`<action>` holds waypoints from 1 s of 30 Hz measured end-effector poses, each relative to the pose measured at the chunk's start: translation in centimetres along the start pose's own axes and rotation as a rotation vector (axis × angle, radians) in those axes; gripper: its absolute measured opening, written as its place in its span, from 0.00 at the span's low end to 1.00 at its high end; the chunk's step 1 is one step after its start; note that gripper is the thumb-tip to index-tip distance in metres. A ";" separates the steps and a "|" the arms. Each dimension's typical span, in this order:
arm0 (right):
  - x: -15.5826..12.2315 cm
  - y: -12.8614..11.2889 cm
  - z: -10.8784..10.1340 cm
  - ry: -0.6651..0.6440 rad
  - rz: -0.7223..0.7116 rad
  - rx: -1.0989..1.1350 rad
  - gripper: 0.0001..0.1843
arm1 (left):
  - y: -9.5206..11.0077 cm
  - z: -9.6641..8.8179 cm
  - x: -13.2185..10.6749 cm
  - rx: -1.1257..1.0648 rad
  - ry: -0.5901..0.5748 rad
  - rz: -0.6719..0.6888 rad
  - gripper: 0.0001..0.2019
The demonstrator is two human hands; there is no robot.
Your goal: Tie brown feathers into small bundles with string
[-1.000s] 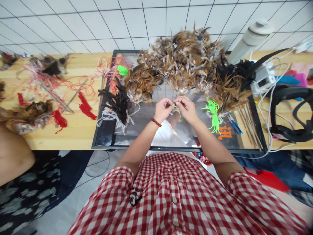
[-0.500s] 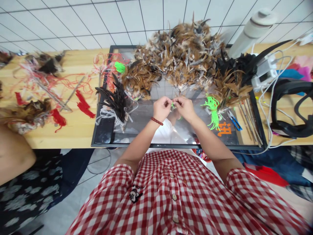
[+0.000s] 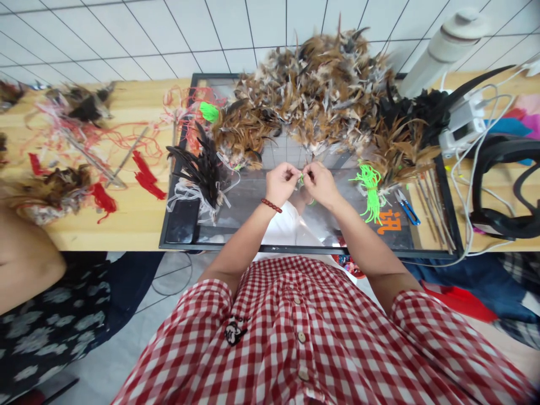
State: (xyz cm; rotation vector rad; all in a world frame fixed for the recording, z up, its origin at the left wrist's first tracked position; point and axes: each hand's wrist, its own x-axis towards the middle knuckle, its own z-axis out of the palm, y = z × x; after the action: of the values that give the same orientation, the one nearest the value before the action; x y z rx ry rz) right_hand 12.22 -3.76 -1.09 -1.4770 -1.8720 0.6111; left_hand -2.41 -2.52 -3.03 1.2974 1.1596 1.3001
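My left hand (image 3: 282, 183) and my right hand (image 3: 321, 183) meet over a black-framed glass panel (image 3: 181, 228) on a wooden table (image 3: 126, 216). Both hands pinch a short neon green cord (image 3: 301, 180) between their fingertips, fingers curled. A red bead bracelet (image 3: 270, 205) circles my left wrist. Just beyond the hands lies a big heap of brown feathers (image 3: 312, 93). A bunch of neon green cords (image 3: 369, 188) lies to the right of my right hand.
Black feathers (image 3: 200, 169) lie left of my hands; blue snips (image 3: 405, 206) and thin sticks (image 3: 432, 211) lie right. Red cords (image 3: 145, 177) and feather bundles litter the left tabletop. Another person's arm (image 3: 25, 264) is at the left edge. A headset (image 3: 504, 185) and cables sit right.
My hands stay together pinching the green cord, with only small finger movements. The camera view shifted slightly, so the table sits a little higher in the frame.
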 end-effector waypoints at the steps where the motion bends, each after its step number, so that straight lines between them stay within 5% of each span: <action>1: 0.0 0.0 0.0 0.011 0.000 -0.005 0.04 | 0.1 0.0 0.0 0.002 0.007 -0.004 0.07; 6: 0.1 0.3 -0.2 0.072 0.012 -0.003 0.03 | 0.6 -0.3 0.2 0.034 0.016 -0.046 0.08; 14: 0.1 0.9 0.0 0.115 -0.008 -0.012 0.03 | 1.7 -0.5 -0.2 0.062 -0.144 -0.122 0.11; 23: -0.7 -0.2 -0.2 0.234 -0.250 -0.079 0.07 | 4.7 -0.6 -0.3 -0.423 -0.140 -0.557 0.12; 27: -1.0 -0.6 -0.3 0.199 -0.366 -0.141 0.09 | 4.6 -0.6 0.0 -0.469 -0.088 -0.546 0.17; 30: -1.2 -0.9 -0.6 0.189 -0.292 -0.157 0.12 | 5.0 -1.4 0.6 -0.415 0.013 -0.404 0.18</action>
State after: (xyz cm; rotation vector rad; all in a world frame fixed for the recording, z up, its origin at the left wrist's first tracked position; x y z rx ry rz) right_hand 12.20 -5.14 -0.33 -1.2725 -1.9695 0.1844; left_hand -3.83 -2.51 2.04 0.7112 1.0254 1.1661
